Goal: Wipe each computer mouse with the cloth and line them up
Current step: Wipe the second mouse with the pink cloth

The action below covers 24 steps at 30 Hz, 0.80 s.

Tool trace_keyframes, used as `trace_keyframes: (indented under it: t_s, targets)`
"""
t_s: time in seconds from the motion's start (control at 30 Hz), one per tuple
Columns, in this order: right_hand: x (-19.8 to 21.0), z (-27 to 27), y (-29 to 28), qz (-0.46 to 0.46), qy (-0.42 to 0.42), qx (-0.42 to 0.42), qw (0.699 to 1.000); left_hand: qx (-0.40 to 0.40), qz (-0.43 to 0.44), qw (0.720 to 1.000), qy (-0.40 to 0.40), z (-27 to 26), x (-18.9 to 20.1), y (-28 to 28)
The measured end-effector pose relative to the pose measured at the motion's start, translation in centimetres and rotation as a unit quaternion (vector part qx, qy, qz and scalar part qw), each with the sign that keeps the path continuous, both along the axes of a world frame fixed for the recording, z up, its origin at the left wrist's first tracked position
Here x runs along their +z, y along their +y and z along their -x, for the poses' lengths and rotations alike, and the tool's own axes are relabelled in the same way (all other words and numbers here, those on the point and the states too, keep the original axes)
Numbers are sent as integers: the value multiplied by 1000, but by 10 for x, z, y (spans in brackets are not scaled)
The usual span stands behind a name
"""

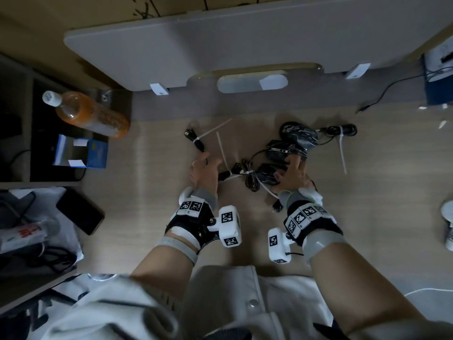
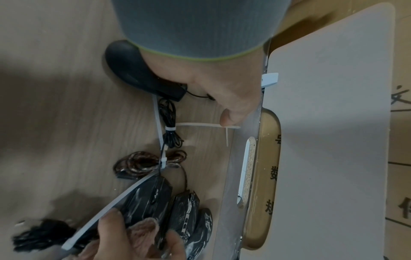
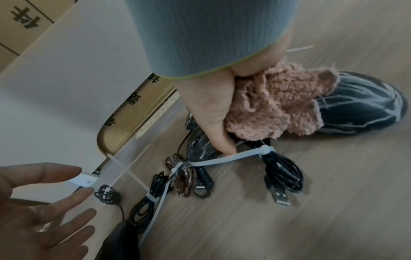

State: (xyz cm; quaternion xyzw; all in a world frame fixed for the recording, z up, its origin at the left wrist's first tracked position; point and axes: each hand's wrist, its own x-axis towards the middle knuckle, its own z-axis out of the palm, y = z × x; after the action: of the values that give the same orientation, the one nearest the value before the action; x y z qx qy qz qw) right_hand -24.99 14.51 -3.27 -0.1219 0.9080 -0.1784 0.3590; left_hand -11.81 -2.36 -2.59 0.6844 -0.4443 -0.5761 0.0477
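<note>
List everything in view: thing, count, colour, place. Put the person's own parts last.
computer mice: four, black, on the wooden floor; three clustered under the right hand, one under the left wrist.
cloth: one, pink, fuzzy, in the right hand over the mice.
cable bundles: several, black and brown, each cinched with a white zip tie, beside the mice.
folded table: one, grey, on edge beyond the mice.
bottle: one, orange liquid, white cap, far left.
box: one, blue, below the bottle.
phone: one, black, left.
left hand: fingers spread, holding nothing.
right hand: grips the cloth.
</note>
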Motion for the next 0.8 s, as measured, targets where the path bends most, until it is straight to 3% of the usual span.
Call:
trace_keyframes:
  t_s: [0.07,0.17,0.27,0.4,0.6,0.8]
  targets:
    - [-1,-6,-1,15,-4,5,1000,2,4,1000,0,-1,11,2]
    - [-7,-11,-6,-39,-37,38,998,9,23,1000,-5,-5,22,3]
    - [-12,-14,-10,-60,-41,19,997,25,30,999,16,-11,25,3]
    - [37,-11,-21,-45,-1,4,999,29,-9,997,75,-8,31,2]
    - [83,-11,-32,56,-17,21,998,5,-138,973,184,13,64,22]
    - [124,-19,-32,171,-99,27,980,-52,-209,938,272,22,94,27]
